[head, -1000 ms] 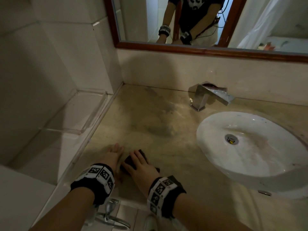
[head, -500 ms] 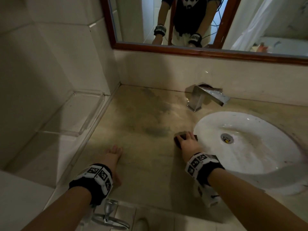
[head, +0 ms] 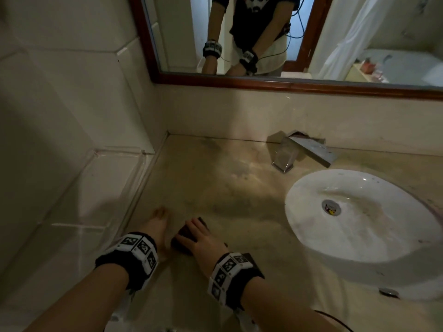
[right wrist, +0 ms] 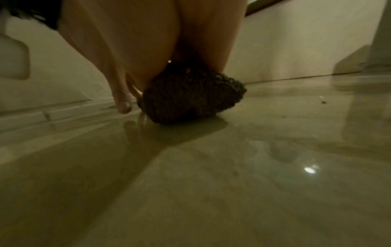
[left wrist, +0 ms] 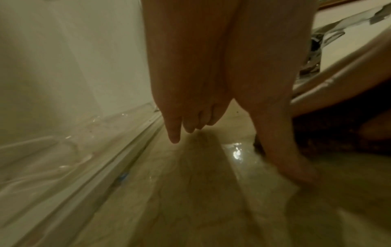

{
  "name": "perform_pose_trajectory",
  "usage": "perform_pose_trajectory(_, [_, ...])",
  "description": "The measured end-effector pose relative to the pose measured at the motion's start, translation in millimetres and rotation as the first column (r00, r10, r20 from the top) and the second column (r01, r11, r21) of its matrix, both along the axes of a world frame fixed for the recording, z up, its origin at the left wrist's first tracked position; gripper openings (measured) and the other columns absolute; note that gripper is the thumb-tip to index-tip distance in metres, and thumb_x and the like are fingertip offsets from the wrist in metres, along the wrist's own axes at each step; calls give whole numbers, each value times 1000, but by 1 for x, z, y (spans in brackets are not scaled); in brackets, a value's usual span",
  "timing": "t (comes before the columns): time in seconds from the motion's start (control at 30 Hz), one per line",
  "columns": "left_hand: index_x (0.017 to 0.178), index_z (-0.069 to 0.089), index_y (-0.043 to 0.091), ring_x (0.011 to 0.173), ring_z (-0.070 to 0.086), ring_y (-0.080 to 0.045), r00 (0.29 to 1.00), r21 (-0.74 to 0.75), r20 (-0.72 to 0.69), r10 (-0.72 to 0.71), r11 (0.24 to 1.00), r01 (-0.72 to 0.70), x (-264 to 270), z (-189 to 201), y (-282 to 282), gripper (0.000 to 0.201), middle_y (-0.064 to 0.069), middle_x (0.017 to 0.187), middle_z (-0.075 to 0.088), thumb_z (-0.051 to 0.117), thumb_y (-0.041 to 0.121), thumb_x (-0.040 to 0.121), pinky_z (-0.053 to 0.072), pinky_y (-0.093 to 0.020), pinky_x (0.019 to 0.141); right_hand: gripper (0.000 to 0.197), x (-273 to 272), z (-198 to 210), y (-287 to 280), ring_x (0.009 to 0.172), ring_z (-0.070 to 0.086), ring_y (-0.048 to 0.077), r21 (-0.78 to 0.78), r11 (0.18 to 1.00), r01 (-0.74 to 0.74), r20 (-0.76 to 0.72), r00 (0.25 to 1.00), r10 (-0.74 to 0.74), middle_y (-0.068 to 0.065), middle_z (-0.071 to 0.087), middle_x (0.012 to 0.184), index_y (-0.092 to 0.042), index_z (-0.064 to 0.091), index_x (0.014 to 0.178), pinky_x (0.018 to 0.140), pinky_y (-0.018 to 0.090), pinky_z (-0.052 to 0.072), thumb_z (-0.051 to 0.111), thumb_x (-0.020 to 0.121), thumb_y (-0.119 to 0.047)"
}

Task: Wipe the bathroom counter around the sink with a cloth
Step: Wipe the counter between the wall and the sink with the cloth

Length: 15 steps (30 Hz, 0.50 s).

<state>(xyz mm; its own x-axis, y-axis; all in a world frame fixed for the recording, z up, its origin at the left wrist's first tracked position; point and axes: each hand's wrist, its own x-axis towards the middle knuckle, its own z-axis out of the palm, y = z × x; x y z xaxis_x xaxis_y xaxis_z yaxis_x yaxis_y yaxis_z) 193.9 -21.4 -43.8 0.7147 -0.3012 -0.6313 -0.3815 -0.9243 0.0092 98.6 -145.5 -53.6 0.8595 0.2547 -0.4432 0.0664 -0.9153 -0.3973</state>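
A dark, bunched cloth (head: 183, 233) lies on the beige stone counter (head: 227, 188) near its front left corner. My right hand (head: 199, 238) sits on top of it, fingers curled over the wad and thumb down its left side. The right wrist view shows the cloth (right wrist: 190, 100) as a knobbly lump under the right hand (right wrist: 169, 86), touching the wet, shiny counter (right wrist: 232, 167). My left hand (head: 157, 226) rests open on the counter just left of the cloth, fingers forward. In the left wrist view the left hand (left wrist: 237, 155) holds nothing, with the cloth (left wrist: 338, 125) beside it.
The white oval sink (head: 294, 195) is set into the counter to the right, with a chrome faucet (head: 294, 149) behind it. A clear shelf (head: 115, 168) juts from the tiled left wall. A wood-framed mirror (head: 263, 81) hangs above the backsplash.
My right hand swept the cloth right to the sink's rim and has come back left, beside my left hand. The left hand has stayed put.
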Motion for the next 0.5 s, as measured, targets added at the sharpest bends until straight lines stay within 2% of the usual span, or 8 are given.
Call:
perform_pose_trajectory(0.13, [147, -22, 15, 148, 1, -30, 997, 10, -57, -58, 998, 59, 7, -8, -1, 134, -5, 158, -21, 79, 48, 66, 18, -43, 121, 62, 1, -6, -27, 145, -18, 24, 27, 982, 189, 16, 982, -190, 3, -14, 158, -31, 13, 148, 120, 45, 4, 40, 97, -10])
perform_pose_trajectory(0.23, [149, -19, 14, 149, -2, -28, 993, 3, -23, -116, 993, 116, 15, -8, -6, 134, -5, 158, -22, 79, 50, 64, 14, -43, 122, 62, -2, -6, -57, 145, -17, 25, -21, 960, 279, 40, 960, -278, 4, -16, 158, -31, 10, 149, 118, 41, -1, 41, 98, -12])
perform_pose_trajectory(0.33, [149, -15, 11, 148, -8, -26, 992, -18, 5, -125, 992, 125, 24, -5, -11, 130, -7, 158, -22, 79, 48, 67, 10, -43, 122, 63, -15, -6, -93, 145, -16, 26, -70, 925, 372, 50, 928, -370, 4, -14, 158, -35, 8, 148, 119, 42, -1, 42, 98, -18])
perform_pose_trajectory(0.4, [149, -15, 9, 148, -11, -26, 994, -6, -3, -111, 994, 111, 26, -2, -15, 131, -9, 157, -23, 79, 46, 67, 6, -42, 123, 58, -23, -4, -114, 146, -13, 26, -99, 892, 441, 43, 898, -439, 4, -12, 159, -36, 9, 148, 120, 42, 1, 37, 100, -24])
perform_pose_trajectory(0.5, [148, -21, 11, 147, -10, -34, 999, 19, -33, -8, 1000, 9, 28, -3, -17, 137, -7, 156, -26, 82, 45, 64, 10, -41, 122, 51, -28, 6, -133, 147, -3, 26, -150, 848, 508, 67, 861, -504, 6, -1, 159, -32, 14, 148, 120, 38, 4, 31, 101, -24])
